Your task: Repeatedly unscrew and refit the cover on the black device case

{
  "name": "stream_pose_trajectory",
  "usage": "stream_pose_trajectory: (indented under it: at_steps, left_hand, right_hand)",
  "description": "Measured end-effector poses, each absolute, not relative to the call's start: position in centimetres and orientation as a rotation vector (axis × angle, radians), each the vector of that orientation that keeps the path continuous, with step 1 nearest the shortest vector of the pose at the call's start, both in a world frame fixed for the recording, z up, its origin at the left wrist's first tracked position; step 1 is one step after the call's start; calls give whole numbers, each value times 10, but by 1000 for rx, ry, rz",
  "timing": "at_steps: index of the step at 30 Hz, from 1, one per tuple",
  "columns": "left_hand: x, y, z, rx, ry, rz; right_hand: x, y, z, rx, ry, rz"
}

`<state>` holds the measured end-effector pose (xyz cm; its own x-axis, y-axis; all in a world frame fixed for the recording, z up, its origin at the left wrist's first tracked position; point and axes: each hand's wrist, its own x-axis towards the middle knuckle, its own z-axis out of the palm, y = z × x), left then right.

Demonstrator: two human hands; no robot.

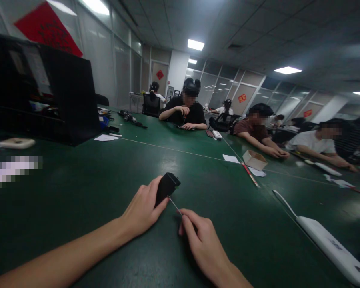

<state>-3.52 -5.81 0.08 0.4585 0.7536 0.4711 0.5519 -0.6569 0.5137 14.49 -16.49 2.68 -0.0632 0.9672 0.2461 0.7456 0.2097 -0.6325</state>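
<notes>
My left hand [142,210] is wrapped round a small black box-shaped device [166,187] that stands tilted on the green table [78,188]. A thin metal tool [174,205], like a small screwdriver, runs from my right hand [198,236] to the device's lower side, where its tip touches. My right hand's fingers are pinched on the tool's handle, which they mostly hide. Both hands are near the table's front middle.
A white power bank with a cable [327,242] lies at the right. A small cardboard box [254,159], paper scraps and a red-and-white stick [250,175] sit further back. A black open case [48,96] stands at the left. Several people sit along the far and right sides.
</notes>
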Motion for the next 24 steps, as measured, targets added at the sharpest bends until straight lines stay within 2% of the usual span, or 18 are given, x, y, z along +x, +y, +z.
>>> stream_pose_trajectory:
  at_steps: [6,9,12,17,24]
  left_hand:
    - [-33,-56,1,1809,898,1040]
    - [-25,-61,2,1305,692,1003]
    - [-17,-72,1,1110,558,963]
    - [-22,-71,2,1272,522,978]
    - [-45,-46,14,1955,747,753]
  right_hand:
    - [153,-160,23,-1512,-1816,339]
    - [156,-155,23,-1577,-1756,391]
    - [153,-154,23,-1575,-1761,438]
    - [147,-158,20,-1525,-1863,393]
    - [162,-153,28,-1535,-1992,358]
